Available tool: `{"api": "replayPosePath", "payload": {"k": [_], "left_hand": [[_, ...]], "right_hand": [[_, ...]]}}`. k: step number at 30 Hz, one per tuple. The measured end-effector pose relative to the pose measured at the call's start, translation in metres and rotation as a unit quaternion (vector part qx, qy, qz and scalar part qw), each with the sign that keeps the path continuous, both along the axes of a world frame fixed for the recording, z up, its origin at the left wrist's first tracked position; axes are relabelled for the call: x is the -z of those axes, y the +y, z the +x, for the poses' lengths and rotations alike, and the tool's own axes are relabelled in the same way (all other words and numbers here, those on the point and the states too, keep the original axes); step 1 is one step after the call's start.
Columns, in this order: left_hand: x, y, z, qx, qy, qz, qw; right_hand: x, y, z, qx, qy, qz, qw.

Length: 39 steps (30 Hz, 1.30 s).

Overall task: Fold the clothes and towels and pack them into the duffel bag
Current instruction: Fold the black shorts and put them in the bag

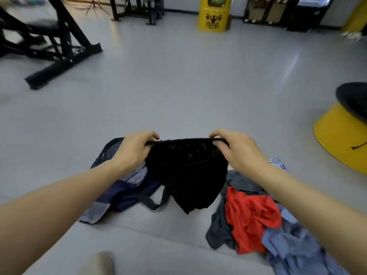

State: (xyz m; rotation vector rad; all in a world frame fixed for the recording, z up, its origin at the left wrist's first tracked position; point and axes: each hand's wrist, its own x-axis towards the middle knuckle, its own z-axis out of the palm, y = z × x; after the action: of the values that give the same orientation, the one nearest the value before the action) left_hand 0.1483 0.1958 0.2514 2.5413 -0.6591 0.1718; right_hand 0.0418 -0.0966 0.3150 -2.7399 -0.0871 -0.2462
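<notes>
1. Covering the whole view, the grey floor (178,86) carries every item listed below.
2. Black bench frame (59,42): stands at 10 o'clock, well apart from the work area.
3. Yellow stool (341,135) with a black top: stands at 3 o'clock.
4. Clothes pile (288,245): lies loose and unfolded at 5 o'clock, with a red garment (252,219) on top of grey and blue pieces.
5. Duffel bag (123,191): navy, lies slumped on the floor at 7 o'clock, its black strap looping toward the pile.
6. Black garment (188,175): hangs at 6 o'clock between bag and pile, partly covering the bag.
7. Yellow drum (214,16): stands at 12 o'clock by the far wall.
8. Left hand (135,149): fingers curled, pinches the garment's upper edge at its 9 o'clock end.
9. Right hand (238,149): fingers curled, pinches the same edge at its 3 o'clock end.
10. Clear bottle (278,163): lies just beyond the right wrist, mostly hidden.
</notes>
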Motion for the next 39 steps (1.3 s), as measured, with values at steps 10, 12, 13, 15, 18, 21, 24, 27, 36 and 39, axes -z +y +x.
{"api": "replayPosePath", "payload": {"k": [10,12,13,15,18,21,24,27,36,39], "left_hand": [[-0.161,0.009,-0.036,-0.06,0.028,-0.069,0.995],[-0.172,-0.002,-0.051,-0.028,0.044,-0.078,0.996],[-0.177,-0.009,-0.059,-0.007,0.048,-0.083,0.995],[-0.187,-0.019,-0.072,0.024,0.05,-0.088,0.995],[-0.209,-0.023,-0.083,0.034,0.049,-0.103,0.993],[-0.233,-0.014,-0.087,0.016,0.061,-0.144,0.988],[-0.258,0.005,-0.088,0.006,0.06,-0.181,0.982],[-0.277,0.029,-0.086,-0.008,0.064,-0.184,0.981],[-0.295,0.063,-0.078,0.015,0.197,-0.185,0.963],[-0.289,0.068,-0.078,0.004,0.13,-0.139,0.982]], "right_hand": [[-0.103,-0.009,-0.058,-0.099,-0.014,-0.037,0.994],[-0.081,0.034,-0.074,-0.144,0.009,-0.016,0.989],[-0.072,0.054,-0.078,-0.154,0.01,0.01,0.988],[-0.063,0.091,-0.08,-0.152,0.007,0.077,0.985],[-0.058,0.123,-0.08,-0.123,-0.015,0.118,0.985],[-0.06,0.127,-0.08,-0.117,0.017,0.08,0.99],[-0.067,0.118,-0.084,-0.136,0.063,0.047,0.988],[-0.074,0.101,-0.086,-0.115,0.046,0.043,0.991],[-0.073,0.076,-0.079,-0.117,-0.054,-0.02,0.992],[-0.083,0.055,-0.07,-0.127,-0.089,-0.09,0.984]]}}
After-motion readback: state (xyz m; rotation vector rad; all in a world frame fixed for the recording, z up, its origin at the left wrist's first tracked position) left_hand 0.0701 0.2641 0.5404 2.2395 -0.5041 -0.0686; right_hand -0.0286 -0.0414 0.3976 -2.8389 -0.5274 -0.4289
